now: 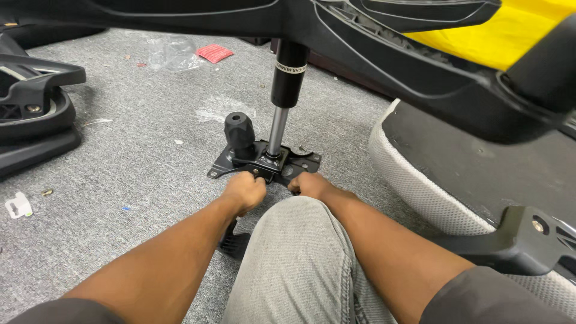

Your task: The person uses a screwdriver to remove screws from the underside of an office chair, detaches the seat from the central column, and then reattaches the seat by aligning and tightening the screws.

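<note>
I have both hands down on the black metal plate (264, 162) that lies flat on the grey carpet (132, 156), just past my knee (294, 240). My left hand (245, 191) is curled into a fist on the plate's near edge, and my right hand (309, 183) is closed the same way just beside it, on the near edge too; I cannot tell what either one pinches, because my knuckles hide the fingertips. The gas cylinder (287, 90) stands upright out of the plate's middle, and its top goes up into the black chair base (360, 42) hanging over me. A black knob (240, 131) sits on the plate, just left of the cylinder.

What worries me: the base is heavy and rests only on that 1 cylinder, so a hard pull at the plate could tip it toward my arms. My fingers sit at the plate's edge, where they could get pinched if the plate slides.

Far beyond the plate, to its left, a small flat red packet (215, 53) lies beside a crumpled clear plastic bag (171, 53). The cylinder wears a narrow white label band (291, 66) near its top. Well left of the plate, a small white plastic piece (19, 205) lies on the carpet.
</note>
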